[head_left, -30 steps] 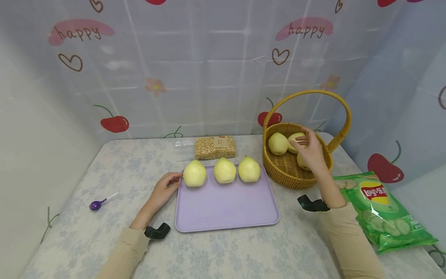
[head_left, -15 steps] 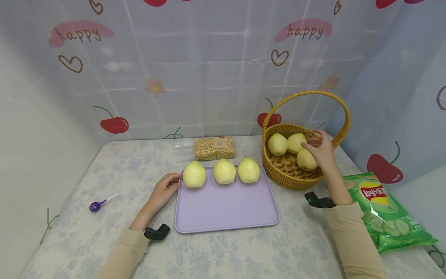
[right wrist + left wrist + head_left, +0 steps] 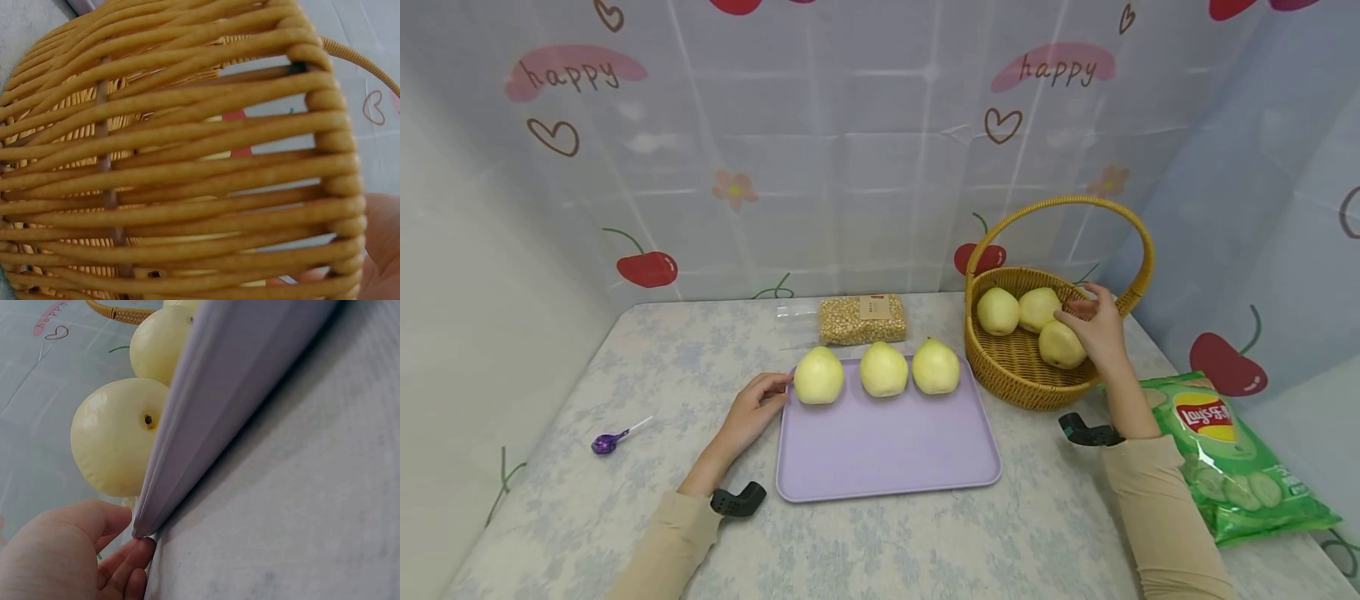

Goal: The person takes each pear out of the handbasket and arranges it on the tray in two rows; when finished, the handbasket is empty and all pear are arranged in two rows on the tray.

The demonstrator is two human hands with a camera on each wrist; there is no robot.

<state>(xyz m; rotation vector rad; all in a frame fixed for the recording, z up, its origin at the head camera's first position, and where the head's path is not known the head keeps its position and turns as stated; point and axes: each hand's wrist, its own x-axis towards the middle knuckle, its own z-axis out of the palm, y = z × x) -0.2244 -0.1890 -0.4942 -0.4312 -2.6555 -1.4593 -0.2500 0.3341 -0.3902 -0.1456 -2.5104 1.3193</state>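
On the lilac tray [image 3: 887, 450], three pale yellow pears stand along the far edge, including a left pear [image 3: 818, 376]. My left hand [image 3: 758, 403] pinches the tray's far left corner, thumb above and fingers below, as the left wrist view shows. At the right, the wicker basket [image 3: 1026, 392] contains three pears. My right hand [image 3: 1101, 329] reaches over its right rim, thumb and fingers spread apart beside the nearest pear [image 3: 1062, 345]. In the right wrist view the basket's woven wall [image 3: 187, 156] hides most of that hand.
Behind the tray lies a clear bag of corn kernels [image 3: 861, 318]. A green chip bag [image 3: 1232, 467] rests right of my right forearm, and a purple lollipop [image 3: 606, 442] lies at the left. The basket's tall handle [image 3: 1067, 200] arches over it.
My right hand has shifted right and slightly down, from over the basket's pears to its right rim, uncovering the nearest pear. The left hand keeps its place at the tray.
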